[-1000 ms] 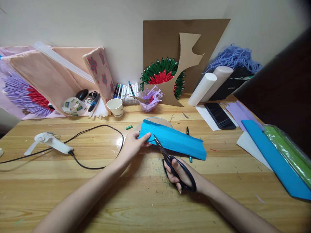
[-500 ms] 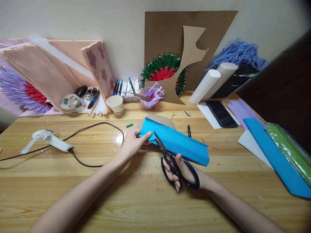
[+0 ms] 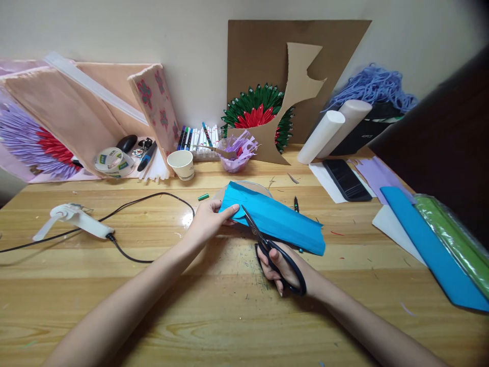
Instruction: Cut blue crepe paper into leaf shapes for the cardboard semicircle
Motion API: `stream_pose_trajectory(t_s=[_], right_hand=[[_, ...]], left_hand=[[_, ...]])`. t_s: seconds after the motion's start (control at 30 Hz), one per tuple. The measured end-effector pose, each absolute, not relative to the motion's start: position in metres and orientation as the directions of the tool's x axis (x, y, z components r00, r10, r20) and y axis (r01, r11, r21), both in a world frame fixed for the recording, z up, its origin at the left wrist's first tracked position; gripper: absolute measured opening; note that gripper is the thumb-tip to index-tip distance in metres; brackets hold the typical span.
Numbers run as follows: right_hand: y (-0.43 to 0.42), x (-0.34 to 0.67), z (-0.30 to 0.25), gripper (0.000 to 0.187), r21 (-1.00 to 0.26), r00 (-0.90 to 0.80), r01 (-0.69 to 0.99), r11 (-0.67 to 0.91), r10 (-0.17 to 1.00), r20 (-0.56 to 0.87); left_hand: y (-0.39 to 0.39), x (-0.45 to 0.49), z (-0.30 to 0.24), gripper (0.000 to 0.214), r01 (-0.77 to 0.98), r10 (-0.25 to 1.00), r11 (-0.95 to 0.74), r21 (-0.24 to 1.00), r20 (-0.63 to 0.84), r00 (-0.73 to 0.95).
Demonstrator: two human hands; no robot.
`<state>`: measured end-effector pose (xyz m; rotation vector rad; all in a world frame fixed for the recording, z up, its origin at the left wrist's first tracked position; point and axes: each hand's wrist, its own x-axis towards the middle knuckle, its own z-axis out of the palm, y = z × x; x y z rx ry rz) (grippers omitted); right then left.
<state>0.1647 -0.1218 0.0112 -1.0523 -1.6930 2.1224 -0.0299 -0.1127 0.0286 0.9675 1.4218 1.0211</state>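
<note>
The left hand (image 3: pixel 208 221) shows only its thumb on top of the blue paper (image 3: pixel 278 220); its fingertips are tucked behind the sheet. Just beyond those fingers, a pale round disc (image 3: pixel 248 184) lies mostly covered by the paper. Past the fingers of the right hand (image 3: pixel 284 267), a pen (image 3: pixel 295 203) runs under the paper. The handle loops of the scissors (image 3: pixel 267 247) hide parts of the right fingers.

I can read no text from here. The roll of clear tape (image 3: pixel 113 161) carries small green and blue labels, the black box (image 3: pixel 369 133) at the back right has a pale mark, and the white paper cup (image 3: pixel 182 164) shows faint print. All of it is too small or blurred to make out.
</note>
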Motion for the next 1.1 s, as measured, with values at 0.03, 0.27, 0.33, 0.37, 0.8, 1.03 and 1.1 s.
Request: stream_pose_trajectory(t_s=[0.03,0.27,0.33,0.37,0.8,1.03,1.1], right_hand=[[-0.122,0.165,0.012,0.072,-0.921,-0.714,0.247,-0.301,0.586,-0.383],[-0.118,0.169,0.015,0.072,-0.946,-0.743,0.238,-0.221,0.586,-0.324],[-0.115,0.17,0.02,0.074,-0.954,-0.771,0.202,-0.22,0.565,-0.294],[-0.113,0.17,0.023,0.074,-0.958,-0.784,0.179,-0.223,0.556,-0.276],[-0.096,0.159,0.081,0.07,-0.996,-0.824,-0.011,-0.091,0.566,-0.042],[-0.098,0.151,0.081,0.068,-0.994,-0.786,0.019,-0.105,0.613,-0.079],[-0.097,0.151,0.08,0.068,-0.99,-0.788,0.059,-0.13,0.603,-0.126]], left_hand=[[-0.113,-0.03,0.029,0.034,0.003,0.949,0.306,0.952,-0.305,-0.081],[-0.111,-0.032,0.042,0.033,-0.105,0.957,0.267,0.958,-0.277,-0.092],[-0.107,-0.034,0.051,0.031,-0.075,0.966,0.233,0.97,-0.239,-0.095],[-0.104,-0.034,0.057,0.029,-0.053,0.972,0.212,0.976,-0.216,-0.094],[-0.098,-0.049,0.145,0.022,0.158,0.992,-0.104,0.982,0.113,-0.05],[-0.101,-0.057,0.151,0.022,0.173,0.993,-0.106,0.979,0.114,-0.036],[-0.101,-0.059,0.15,0.022,0.176,0.995,-0.092,0.98,0.099,-0.029]])
